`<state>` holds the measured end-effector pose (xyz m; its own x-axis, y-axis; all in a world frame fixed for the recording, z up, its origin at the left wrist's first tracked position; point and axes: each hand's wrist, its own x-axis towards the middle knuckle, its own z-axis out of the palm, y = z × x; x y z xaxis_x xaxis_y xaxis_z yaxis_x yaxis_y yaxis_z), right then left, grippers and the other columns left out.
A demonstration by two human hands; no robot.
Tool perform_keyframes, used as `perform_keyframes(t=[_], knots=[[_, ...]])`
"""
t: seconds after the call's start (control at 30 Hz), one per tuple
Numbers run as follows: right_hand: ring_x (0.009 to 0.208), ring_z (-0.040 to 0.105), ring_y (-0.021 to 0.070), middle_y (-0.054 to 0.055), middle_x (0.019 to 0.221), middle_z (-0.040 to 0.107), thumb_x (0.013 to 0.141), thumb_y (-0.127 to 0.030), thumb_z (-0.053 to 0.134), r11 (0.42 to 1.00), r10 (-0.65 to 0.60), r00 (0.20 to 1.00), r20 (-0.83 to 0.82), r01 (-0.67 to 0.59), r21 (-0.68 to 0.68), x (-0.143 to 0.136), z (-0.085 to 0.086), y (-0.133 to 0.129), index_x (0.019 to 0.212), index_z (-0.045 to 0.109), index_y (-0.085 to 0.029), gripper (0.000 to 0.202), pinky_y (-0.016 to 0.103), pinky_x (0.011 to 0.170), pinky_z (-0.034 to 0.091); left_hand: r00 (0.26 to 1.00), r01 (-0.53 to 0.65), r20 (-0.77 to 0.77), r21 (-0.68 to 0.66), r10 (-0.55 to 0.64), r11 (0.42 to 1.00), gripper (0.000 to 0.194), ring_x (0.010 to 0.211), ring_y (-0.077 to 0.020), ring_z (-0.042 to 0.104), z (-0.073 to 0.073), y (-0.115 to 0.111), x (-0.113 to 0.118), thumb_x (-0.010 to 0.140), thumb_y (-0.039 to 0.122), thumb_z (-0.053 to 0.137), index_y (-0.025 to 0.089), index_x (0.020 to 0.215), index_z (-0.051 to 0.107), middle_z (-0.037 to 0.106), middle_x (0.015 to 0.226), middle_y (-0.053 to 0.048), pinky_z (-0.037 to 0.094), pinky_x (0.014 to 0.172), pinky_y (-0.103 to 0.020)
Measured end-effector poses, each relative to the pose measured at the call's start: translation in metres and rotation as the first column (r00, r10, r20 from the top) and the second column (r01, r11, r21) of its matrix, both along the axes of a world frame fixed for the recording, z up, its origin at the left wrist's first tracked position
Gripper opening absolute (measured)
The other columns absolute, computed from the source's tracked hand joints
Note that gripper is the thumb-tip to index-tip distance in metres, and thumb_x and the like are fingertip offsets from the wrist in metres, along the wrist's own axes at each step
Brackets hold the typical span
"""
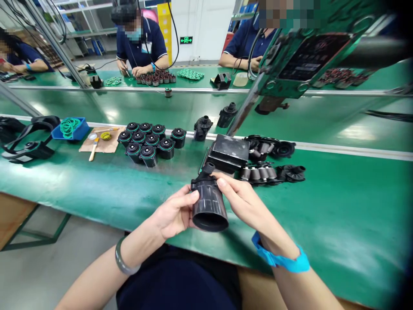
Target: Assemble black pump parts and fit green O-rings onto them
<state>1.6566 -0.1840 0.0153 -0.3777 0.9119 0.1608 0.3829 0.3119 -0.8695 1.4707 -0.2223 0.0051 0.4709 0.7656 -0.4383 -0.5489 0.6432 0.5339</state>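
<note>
Between my hands, above the front of the green bench, is a black plastic pump housing (210, 200). Its round open end tilts toward me and its threaded spout points away. My left hand (177, 211) is closed around the housing's left side, thumb on the wall. On the upper right, my right hand (240, 193) grips the collar near the spout, with some fingers hidden behind. Just beyond the housing stands a black metal block (229, 150). To its right lie impeller covers (292, 173) and grey cylindrical rotors (258, 173).
Several black motor bodies with green rings (145, 142) stand left of centre. Farther left are a blue bin (71, 128) of green rings and a brush (93, 150) on cardboard. A press (297, 56) overhangs the right. Co-workers (142, 43) sit across the conveyor (145, 101).
</note>
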Motion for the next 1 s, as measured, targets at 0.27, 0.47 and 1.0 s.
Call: perform_keyframes(t=[0.27,0.47,1.0], knots=[[0.096,0.069,0.0242,0.006,0.109,0.073,0.096,-0.055,0.037,1.000,0.004,1.000,-0.011,-0.005,-0.027,0.002,0.001,-0.005,0.115,0.069,-0.020,0.051,0.036,0.089,0.052,1.000,-0.002,-0.023,-0.005,0.002,1.000,0.060,0.058,-0.0099,0.063,0.008,-0.004,0.005,0.059,0.038,0.089,0.017,0.102,0.053,0.064,0.078,0.000,0.056,0.050,-0.020],[0.105,0.066,0.0256,0.007,0.111,0.072,0.095,-0.057,0.039,0.998,0.018,0.998,-0.055,-0.022,-0.066,0.007,-0.003,-0.006,0.116,0.068,-0.020,0.052,0.037,0.092,0.051,0.994,0.030,-0.106,0.074,-0.022,0.997,0.062,0.058,-0.0078,0.061,0.006,-0.007,0.003,0.062,0.041,0.087,0.019,0.106,0.050,0.064,0.080,0.002,0.052,0.053,-0.018],[0.085,0.066,0.0170,0.005,0.094,0.074,0.088,-0.022,0.064,0.927,0.142,0.990,0.000,-0.133,0.351,0.017,-0.011,-0.006,0.106,0.072,-0.022,0.019,0.029,0.078,0.055,0.625,0.529,-0.695,0.712,0.356,0.462,0.081,0.109,-0.0250,0.064,-0.060,0.007,-0.014,0.068,0.024,0.082,0.027,0.134,0.037,0.063,0.123,-0.007,0.049,0.096,-0.039]])
